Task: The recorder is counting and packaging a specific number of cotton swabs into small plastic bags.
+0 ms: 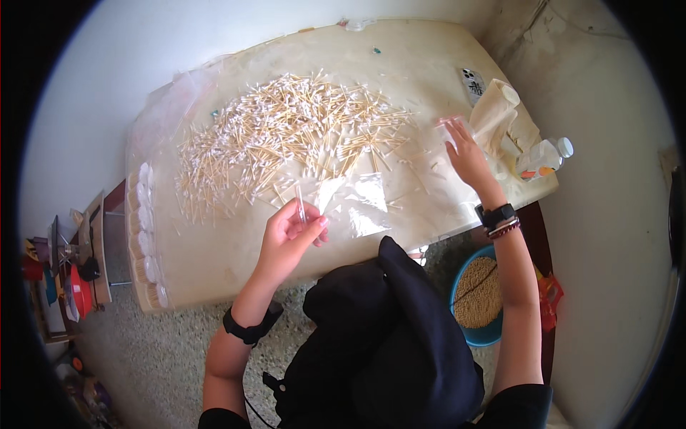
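Note:
A large loose heap of cotton swabs [286, 125], with pale wooden sticks and white tips, spreads over the table. At its near edge my left hand [293, 232] is closed, with a slim clear-and-white piece [300, 205] upright in its fingers; its exact kind cannot be made out. Clear plastic bags [368, 204] lie flat just right of that hand. Farther right, my right hand [468, 157] is stretched out low over the table, fingers extended. Its fingertips are at a small clear piece with reddish edges [449, 121]; whether they touch it is unclear.
Along the left edge of the table [214, 264] stands a row of clear packs of swabs [143, 222]. At the right are a phone-like object [472, 84], a cream roll [496, 107] and a clear bottle [547, 157]. A blue basin [477, 293] of pale grains sits below.

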A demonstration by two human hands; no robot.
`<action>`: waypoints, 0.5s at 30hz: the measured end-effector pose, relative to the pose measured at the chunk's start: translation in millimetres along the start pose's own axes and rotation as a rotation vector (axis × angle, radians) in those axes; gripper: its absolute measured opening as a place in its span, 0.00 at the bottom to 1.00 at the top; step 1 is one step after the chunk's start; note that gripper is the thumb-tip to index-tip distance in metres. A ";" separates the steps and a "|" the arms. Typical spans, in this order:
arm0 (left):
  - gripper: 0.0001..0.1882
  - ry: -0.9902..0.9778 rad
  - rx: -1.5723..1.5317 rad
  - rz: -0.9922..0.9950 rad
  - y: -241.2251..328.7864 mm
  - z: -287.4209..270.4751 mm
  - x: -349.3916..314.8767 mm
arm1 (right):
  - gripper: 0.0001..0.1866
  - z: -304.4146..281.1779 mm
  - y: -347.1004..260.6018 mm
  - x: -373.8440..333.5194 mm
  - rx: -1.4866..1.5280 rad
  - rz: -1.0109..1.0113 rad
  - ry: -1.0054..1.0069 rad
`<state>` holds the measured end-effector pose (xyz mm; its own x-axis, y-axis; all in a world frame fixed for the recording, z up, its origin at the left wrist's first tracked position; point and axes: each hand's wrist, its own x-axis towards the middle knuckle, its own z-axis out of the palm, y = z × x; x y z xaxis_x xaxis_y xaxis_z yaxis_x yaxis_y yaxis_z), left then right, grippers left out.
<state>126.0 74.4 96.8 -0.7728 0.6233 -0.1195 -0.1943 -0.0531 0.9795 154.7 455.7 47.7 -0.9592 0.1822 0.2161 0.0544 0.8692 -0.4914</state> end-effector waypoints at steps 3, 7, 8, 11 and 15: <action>0.05 0.051 0.012 -0.012 -6.7 -6.0 -3.5 | 0.28 14.9 29.7 3.2 -0.228 0.098 -0.004; 0.05 0.064 -0.004 -0.009 -12.6 -7.2 -4.1 | 0.33 41.3 27.9 0.3 -0.147 0.129 -0.071; 0.05 0.063 -0.005 -0.009 -14.3 -6.2 -3.5 | 0.34 48.3 28.0 0.4 -0.205 0.113 -0.035; 0.05 0.060 -0.026 -0.031 -16.3 -1.7 -2.3 | 0.34 59.2 32.2 3.3 -0.265 0.140 0.027; 0.05 0.056 -0.020 -0.012 -14.1 -1.2 -2.1 | 0.32 51.3 44.4 16.9 -0.321 0.178 0.013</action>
<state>129.7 72.9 83.1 -0.8028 0.5795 -0.1402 -0.2147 -0.0617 0.9747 126.8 473.8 -13.8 -0.9235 0.3476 0.1623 0.3065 0.9230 -0.2328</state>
